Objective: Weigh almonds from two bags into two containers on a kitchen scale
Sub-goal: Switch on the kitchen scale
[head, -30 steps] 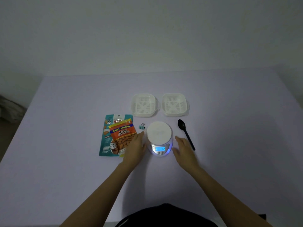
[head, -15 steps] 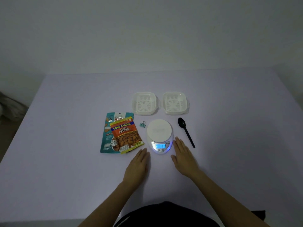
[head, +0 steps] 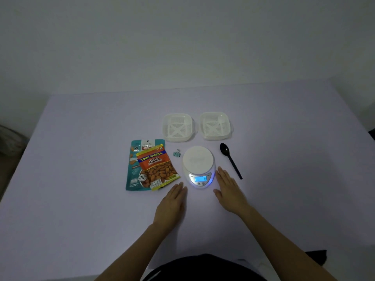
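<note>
A white kitchen scale (head: 198, 162) with a lit blue display sits at the table's middle, its round platform bare. An orange bag of salted almonds (head: 157, 167) lies on top of a teal bag (head: 133, 169) to the scale's left. Two white slotted containers (head: 177, 127) (head: 215, 125) stand side by side behind the scale. My left hand (head: 172, 203) lies flat on the table just left of and in front of the scale, holding nothing. My right hand (head: 229, 190) lies flat just right of the scale, fingers straight, holding nothing.
A black plastic spoon (head: 230, 159) lies right of the scale. A small teal binder clip (head: 177, 153) sits between the bags and the scale. The pale purple table (head: 81, 179) stretches wide on both sides, with a wall behind it.
My left hand has drawn back from beside the orange bag and scale toward me. My right hand stays beside the scale. The scale's display stays lit.
</note>
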